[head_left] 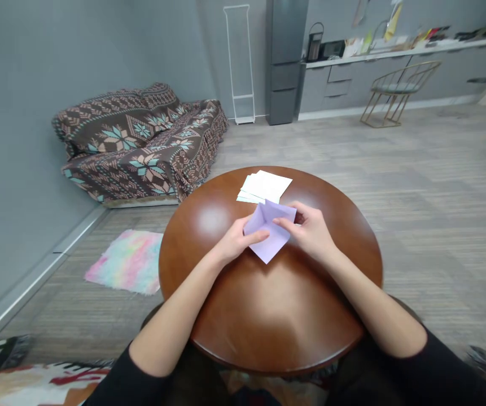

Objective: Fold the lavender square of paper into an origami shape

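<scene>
A sheet of light purple paper, creased and partly folded, is held above the table between both hands. My left hand grips its left edge, thumb lying across the front and the other fingers behind. On the right side, my right hand pinches the upper right part between thumb and fingers. The upper flaps stand apart, and one corner points down toward me. Just beyond the purple paper lies a small, loosely fanned stack of white and pale sheets.
The round brown wooden table stands before me. A sofa with a patterned cover is at the back left, near a fluffy pastel mat. Farther off are a grey fridge, a kitchen counter and a gold wire chair.
</scene>
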### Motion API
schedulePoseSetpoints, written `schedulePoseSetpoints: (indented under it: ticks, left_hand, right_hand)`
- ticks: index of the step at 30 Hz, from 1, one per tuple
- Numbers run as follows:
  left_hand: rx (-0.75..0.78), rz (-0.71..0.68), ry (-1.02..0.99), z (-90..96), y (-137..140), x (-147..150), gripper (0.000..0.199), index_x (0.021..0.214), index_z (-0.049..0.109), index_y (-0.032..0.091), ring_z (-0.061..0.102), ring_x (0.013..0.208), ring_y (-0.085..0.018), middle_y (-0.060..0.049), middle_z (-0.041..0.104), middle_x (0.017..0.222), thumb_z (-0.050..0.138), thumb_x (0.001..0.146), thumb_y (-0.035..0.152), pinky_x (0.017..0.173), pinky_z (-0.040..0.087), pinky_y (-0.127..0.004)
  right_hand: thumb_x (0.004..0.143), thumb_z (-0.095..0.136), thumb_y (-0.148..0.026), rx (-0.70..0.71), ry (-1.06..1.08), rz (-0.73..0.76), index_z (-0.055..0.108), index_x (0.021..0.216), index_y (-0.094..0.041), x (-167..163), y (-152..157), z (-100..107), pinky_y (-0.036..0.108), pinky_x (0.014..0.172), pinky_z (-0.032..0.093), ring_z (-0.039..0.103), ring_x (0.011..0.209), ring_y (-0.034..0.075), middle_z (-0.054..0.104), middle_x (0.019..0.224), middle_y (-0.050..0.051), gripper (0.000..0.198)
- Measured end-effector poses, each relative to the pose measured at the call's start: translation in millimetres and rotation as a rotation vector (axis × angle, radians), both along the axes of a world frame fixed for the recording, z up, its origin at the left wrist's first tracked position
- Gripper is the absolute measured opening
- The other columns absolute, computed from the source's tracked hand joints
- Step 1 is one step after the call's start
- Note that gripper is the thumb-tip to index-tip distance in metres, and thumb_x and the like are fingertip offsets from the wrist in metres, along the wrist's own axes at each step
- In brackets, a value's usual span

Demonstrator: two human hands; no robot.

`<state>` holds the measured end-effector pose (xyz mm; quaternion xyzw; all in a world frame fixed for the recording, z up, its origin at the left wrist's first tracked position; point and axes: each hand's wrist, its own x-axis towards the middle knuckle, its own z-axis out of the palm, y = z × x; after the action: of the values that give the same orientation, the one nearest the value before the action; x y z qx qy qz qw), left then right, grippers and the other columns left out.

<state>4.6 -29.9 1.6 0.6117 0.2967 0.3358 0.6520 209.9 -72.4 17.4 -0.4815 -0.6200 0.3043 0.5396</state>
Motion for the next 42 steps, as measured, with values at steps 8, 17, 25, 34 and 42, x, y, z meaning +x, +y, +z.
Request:
schedulePoseSetpoints:
  ticks: [8,17,25,34,42]
  left_hand:
    - [-0.281,0.376,-0.295,6.5,0,12,0.041,0.123,0.068,0.020,0.070,0.110,-0.027,-0.010,0.073,0.124,0.075,0.087,0.037,0.097,0.056,-0.040]
    - [-0.390,0.214,-0.381,13.4,-1,6,0.040,0.127,0.067,0.016,0.069,0.114,-0.025,-0.011,0.071,0.130,0.071,0.088,0.020,0.104,0.054,-0.038]
    - [-0.270,0.234,-0.466,12.8,-2,11,0.039,0.122,0.068,0.016,0.067,0.116,-0.024,-0.010,0.071,0.128,0.075,0.083,0.017,0.104,0.052,-0.039]
    - [-0.159,0.275,-0.252,10.9,5,3,0.053,0.115,0.069,0.017,0.073,0.096,-0.024,-0.011,0.076,0.113,0.090,0.067,0.026,0.091,0.055,-0.035]
    - [0.047,0.407,-0.266,5.2,10,2,0.038,0.103,0.069,0.017,0.073,0.086,-0.018,-0.006,0.079,0.097,0.087,0.073,0.031,0.084,0.055,-0.029]
  right_hand:
    - [0.073,0.082,-0.037,0.033,0.207,-0.150,0.066,0.093,-0.021,9,11,-7,0.033,0.065,0.051,0.064,0.075,0.021,0.071,0.090,0.004,0.030]
    - [0.068,0.085,-0.043,-0.245,0.486,-0.176,0.057,0.107,-0.023,14,14,-6,0.034,0.062,0.056,0.068,0.070,0.021,0.072,0.077,0.002,0.052]
    - [0.070,0.084,-0.042,-0.234,0.515,0.035,0.031,0.134,-0.028,4,7,-2,0.035,0.069,0.057,0.072,0.074,0.022,0.076,0.082,-0.001,0.085]
    - [0.086,0.067,-0.041,-0.100,0.251,0.054,0.034,0.123,-0.029,20,11,-9,0.028,0.055,0.045,0.062,0.059,0.017,0.065,0.075,-0.005,0.051]
    - [0.090,0.060,-0.045,-0.066,-0.098,-0.156,0.050,0.114,-0.023,20,15,-13,0.041,0.073,0.052,0.069,0.084,0.028,0.073,0.093,0.008,0.034]
